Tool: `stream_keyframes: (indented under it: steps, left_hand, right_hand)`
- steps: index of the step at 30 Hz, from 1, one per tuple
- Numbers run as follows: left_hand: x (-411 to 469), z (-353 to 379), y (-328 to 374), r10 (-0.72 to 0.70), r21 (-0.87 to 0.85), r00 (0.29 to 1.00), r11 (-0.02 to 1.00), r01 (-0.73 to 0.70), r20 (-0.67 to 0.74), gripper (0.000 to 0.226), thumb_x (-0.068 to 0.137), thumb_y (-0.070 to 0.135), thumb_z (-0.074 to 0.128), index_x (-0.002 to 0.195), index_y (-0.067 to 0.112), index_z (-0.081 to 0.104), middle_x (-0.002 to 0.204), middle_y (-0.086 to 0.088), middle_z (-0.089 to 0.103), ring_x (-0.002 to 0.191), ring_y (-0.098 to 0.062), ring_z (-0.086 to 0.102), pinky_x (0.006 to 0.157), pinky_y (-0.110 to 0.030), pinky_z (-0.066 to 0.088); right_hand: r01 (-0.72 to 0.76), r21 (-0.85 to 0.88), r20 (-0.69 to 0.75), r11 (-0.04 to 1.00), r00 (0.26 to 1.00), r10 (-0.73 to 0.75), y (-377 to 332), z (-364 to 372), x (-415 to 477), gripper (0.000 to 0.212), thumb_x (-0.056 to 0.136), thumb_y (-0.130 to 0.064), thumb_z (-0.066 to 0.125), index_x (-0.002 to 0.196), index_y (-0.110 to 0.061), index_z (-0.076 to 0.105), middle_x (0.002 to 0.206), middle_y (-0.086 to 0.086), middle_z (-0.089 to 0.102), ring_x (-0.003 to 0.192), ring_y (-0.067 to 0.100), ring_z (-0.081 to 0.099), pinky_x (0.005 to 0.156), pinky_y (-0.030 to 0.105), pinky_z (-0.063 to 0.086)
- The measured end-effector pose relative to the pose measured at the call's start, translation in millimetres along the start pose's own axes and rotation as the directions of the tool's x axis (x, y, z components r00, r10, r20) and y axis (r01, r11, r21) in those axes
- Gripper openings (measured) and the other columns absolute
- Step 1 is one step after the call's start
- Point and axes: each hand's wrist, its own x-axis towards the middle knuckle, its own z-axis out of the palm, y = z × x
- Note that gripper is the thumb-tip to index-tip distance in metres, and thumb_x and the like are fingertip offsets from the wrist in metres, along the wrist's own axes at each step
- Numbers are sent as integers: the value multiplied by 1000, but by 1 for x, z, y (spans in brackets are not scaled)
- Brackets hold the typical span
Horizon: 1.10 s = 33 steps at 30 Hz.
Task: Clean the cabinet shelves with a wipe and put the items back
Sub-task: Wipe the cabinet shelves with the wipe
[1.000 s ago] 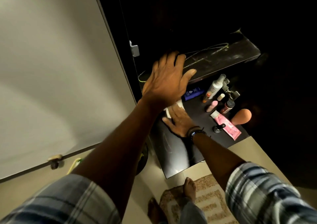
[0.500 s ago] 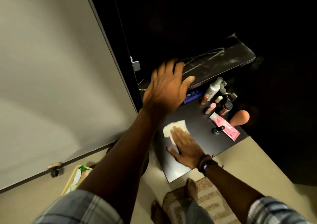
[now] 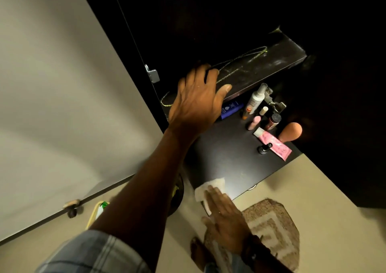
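Observation:
My right hand (image 3: 224, 212) lies flat with straight fingers on a white wipe (image 3: 205, 188), pressing it onto the front edge of the lower dark shelf (image 3: 225, 153). My left hand (image 3: 196, 103) rests on the front edge of the upper dark shelf (image 3: 271, 63), fingers spread and straight. Toiletries stand at the lower shelf's right end: a white spray bottle (image 3: 254, 100), a blue tube (image 3: 230, 109), a small pink bottle (image 3: 253, 122), a pink tube (image 3: 273, 143), a black nail-polish bottle (image 3: 264, 148) and an orange sponge (image 3: 291, 133).
The open cabinet door (image 3: 52, 105) stands to the left, with a hinge (image 3: 152, 75) on its frame. A thin greenish chain (image 3: 240, 63) lies on the upper shelf. A beige patterned mat (image 3: 271, 226) and my bare foot (image 3: 200, 251) are on the floor below.
My right hand has dragged the wipe from the back of the lower shelf toward me, down to its front edge. My left hand has stayed on the upper shelf.

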Motion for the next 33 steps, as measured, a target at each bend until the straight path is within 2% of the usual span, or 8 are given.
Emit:
stream_keyframes:
  steps: [3,6,11,14,18,24,29,33]
  left_hand:
    - [1,0,0,-1,5,1000,1000,1,12,47,97,44,34,132,13,44,136,-9,44,127,-24,39,105,-40,33]
    - [0,-1,-1,5,0,1000,1000,-5,-2,46,98,42,33,131,13,44,136,-8,44,127,-24,39,105,-40,32]
    - [1,-1,-1,6,16,1000,1000,-6,15,44,99,40,30,132,14,43,138,-7,42,129,-23,36,106,-40,30]
    - [0,0,-1,6,23,1000,1000,-6,7,43,99,39,30,131,14,44,136,-7,44,128,-23,38,105,-40,31]
    - [1,-1,0,-1,17,1000,1000,1,8,43,99,40,28,130,14,45,134,-6,46,125,-22,39,104,-40,32]
    - [0,-4,1,-4,4,1000,1000,4,9,41,100,38,29,127,13,48,130,-6,48,122,-22,42,101,-39,32]
    - [0,-4,4,-19,7,1000,1000,19,16,42,99,38,30,129,13,47,131,-7,48,121,-23,43,101,-39,31]
    - [-1,-4,4,-10,22,1000,1000,10,5,42,99,37,30,130,13,45,132,-8,47,123,-23,42,102,-39,31]
  right_hand:
    - [-219,-77,-91,973,973,211,37,-16,-10,73,94,-60,29,151,-14,19,160,5,14,148,21,14,115,44,29]
    - [-438,-104,-129,893,896,425,54,-37,29,88,87,-72,26,147,-7,28,156,11,25,145,27,22,116,46,23]
    - [-105,-139,20,985,994,109,52,-62,124,89,86,-74,9,150,-12,21,157,11,18,146,30,16,118,40,7]
    - [-133,-103,-38,986,991,130,56,-72,177,80,89,-62,17,147,-9,28,155,15,26,144,33,24,116,44,19]
    - [99,-111,32,989,995,-95,42,-75,215,55,94,-45,28,137,-14,42,138,14,47,122,35,44,106,45,38]
    - [129,-199,-42,972,989,-140,35,-58,187,53,97,-36,32,144,-13,34,148,12,38,130,31,43,108,43,33]
    - [-335,-117,-206,935,929,307,67,-71,143,70,99,-44,15,128,8,52,131,29,53,124,42,51,105,51,41]
    - [-219,-32,-119,975,970,214,71,-69,178,65,99,-39,16,128,8,51,134,29,51,128,43,45,109,50,37]
